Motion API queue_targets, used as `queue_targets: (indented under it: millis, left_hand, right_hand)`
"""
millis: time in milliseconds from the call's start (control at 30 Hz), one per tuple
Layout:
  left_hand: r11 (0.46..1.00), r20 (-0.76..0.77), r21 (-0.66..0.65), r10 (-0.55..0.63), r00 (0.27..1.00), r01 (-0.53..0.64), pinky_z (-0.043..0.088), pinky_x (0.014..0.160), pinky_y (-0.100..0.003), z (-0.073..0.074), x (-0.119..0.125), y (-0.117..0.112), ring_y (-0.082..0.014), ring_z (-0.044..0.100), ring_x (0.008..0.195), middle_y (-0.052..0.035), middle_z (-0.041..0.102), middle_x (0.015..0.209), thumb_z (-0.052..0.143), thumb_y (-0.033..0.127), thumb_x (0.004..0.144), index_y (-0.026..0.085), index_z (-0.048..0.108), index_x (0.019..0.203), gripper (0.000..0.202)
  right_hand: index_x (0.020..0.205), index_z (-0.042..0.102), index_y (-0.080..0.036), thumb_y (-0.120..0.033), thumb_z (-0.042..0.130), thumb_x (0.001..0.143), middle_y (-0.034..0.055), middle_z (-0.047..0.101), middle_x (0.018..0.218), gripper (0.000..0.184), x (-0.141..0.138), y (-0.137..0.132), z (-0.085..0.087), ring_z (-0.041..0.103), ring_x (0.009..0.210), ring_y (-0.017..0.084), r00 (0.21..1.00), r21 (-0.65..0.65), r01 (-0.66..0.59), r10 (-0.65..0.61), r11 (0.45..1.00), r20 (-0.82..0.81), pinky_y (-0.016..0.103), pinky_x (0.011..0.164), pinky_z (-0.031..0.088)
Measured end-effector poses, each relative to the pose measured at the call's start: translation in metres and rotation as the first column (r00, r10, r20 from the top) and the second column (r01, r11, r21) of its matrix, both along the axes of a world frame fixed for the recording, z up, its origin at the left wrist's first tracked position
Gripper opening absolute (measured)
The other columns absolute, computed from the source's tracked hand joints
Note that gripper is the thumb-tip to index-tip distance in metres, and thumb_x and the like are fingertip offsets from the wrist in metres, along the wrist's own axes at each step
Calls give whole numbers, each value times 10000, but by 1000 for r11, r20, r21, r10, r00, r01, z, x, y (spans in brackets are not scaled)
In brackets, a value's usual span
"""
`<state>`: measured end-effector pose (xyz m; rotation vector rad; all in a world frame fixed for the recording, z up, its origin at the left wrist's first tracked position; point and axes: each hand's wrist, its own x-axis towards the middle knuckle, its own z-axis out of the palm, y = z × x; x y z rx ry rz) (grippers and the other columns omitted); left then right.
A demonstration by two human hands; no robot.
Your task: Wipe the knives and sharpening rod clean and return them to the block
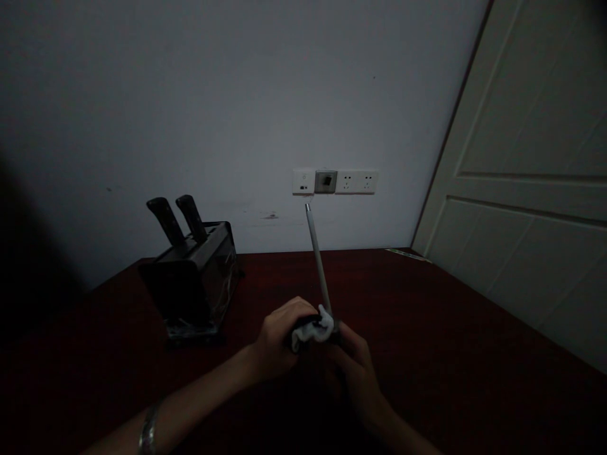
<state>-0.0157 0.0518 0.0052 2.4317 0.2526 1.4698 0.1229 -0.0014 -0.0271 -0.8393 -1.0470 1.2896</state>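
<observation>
A long pale rod (pixel 317 256), like a sharpening steel, stands nearly upright over the dark red table (pixel 450 328), tip leaning slightly left. My right hand (pixel 355 366) is closed around its lower end, which is hidden in the fist. My left hand (pixel 279 338) is closed on a small white cloth (pixel 313 330) pressed against the base of the rod. A metal bracelet (pixel 148 430) sits on my left wrist.
A dark knife block (pixel 196 281) with two black handles sticking up stands at the left of the table. A strip of wall sockets and a switch (pixel 335 181) is on the grey wall behind. A pale door (pixel 531 189) stands at the right.
</observation>
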Motion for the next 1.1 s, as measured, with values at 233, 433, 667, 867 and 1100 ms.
queue_targets:
  millis: [233, 433, 667, 867, 1100]
  left_hand:
    - [932, 170, -161, 351, 921, -325, 447, 653, -186, 6, -7, 13, -107, 580, 715, -9, 605, 794, 488, 124, 827, 176, 555, 911, 120]
    - [921, 180, -180, 377, 908, -346, 453, 642, -180, 6, -6, 10, -107, 588, 695, -4, 619, 781, 500, 138, 817, 169, 579, 884, 109]
    - [917, 126, -120, 393, 911, -379, 449, 659, -181, 4, -4, 7, -102, 582, 720, -7, 605, 796, 491, 124, 827, 167, 550, 910, 111]
    - [907, 111, -108, 417, 902, -406, 451, 666, -188, 4, -3, 7, -105, 578, 733, -14, 595, 805, 491, 119, 828, 165, 536, 930, 120]
    - [983, 49, 20, 180, 982, -181, 471, 725, -282, -1, 2, 0, -163, 580, 827, -86, 612, 888, 476, 187, 847, 141, 526, 1018, 184]
  right_hand:
    - [782, 453, -203, -361, 589, 777, -119, 372, 462, 209, 3, 2, 0, 292, 319, 19, 996, 23, -10, 8, 1000, 84, 130, 304, 244]
    - [716, 363, -222, -385, 638, 733, -131, 406, 454, 320, 1, 8, -5, 318, 294, 19, 996, -16, 49, -48, 999, 73, 124, 282, 249]
    - [682, 435, -191, -367, 680, 698, -88, 484, 468, 303, 4, 10, 0, 424, 357, 47, 999, -23, 18, -18, 1000, -34, 152, 345, 346]
    - [761, 521, -168, -381, 673, 706, -51, 518, 596, 266, 3, 15, -6, 469, 480, 66, 994, -68, -10, 2, 998, -110, 175, 442, 390]
    - [807, 586, -185, -425, 591, 759, 7, 594, 727, 244, 0, 12, -11, 542, 655, 134, 987, 131, 108, -122, 985, 104, 223, 598, 446]
